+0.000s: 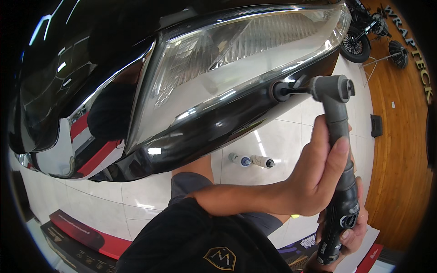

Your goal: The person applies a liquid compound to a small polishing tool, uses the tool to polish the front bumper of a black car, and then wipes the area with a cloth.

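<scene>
A grey and black Rupes mini polisher (pixel 341 136) is held upright in both hands. My left hand (pixel 317 167) wraps the grey neck below its angled head, thumb on the near side. Lower down, my right hand (pixel 356 221) grips the black body near its switch. A thin shaft runs left from the head to a small round pad (pixel 280 91), which appears to rest against the glossy black bumper (pixel 211 126). Just above the pad is the lower edge of a clear car headlight (pixel 259 65). Whether the pad is spinning cannot be seen.
Two bottles (pixel 244 161) (pixel 263 161) stand on the tiled floor (pixel 286 133) below the bumper. Red and black boxes (pixel 85 239) lie behind me at left. A motorcycle (pixel 356 44) and a lamp on a stand (pixel 398 54) are by the lettered wooden wall (pixel 392 163).
</scene>
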### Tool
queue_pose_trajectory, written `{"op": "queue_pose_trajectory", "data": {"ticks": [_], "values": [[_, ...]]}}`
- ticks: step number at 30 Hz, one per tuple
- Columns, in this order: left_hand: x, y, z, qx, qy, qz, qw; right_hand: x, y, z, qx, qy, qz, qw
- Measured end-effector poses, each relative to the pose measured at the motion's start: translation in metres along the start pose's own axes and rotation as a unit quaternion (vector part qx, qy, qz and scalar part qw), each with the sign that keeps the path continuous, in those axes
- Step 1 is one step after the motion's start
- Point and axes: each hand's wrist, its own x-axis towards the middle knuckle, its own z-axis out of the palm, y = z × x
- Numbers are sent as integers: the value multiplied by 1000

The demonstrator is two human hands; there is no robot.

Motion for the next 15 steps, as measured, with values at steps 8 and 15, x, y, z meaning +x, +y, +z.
{"op": "queue_pose_trajectory", "data": {"ticks": [8, 15], "values": [[-8, 13, -11, 21, -20, 31, 999, -3, 4, -11, -7, -63, -41, 997], [-11, 16, -10, 25, -20, 22, 999, 1, 4, -20, -3, -92, -45, 995]]}}
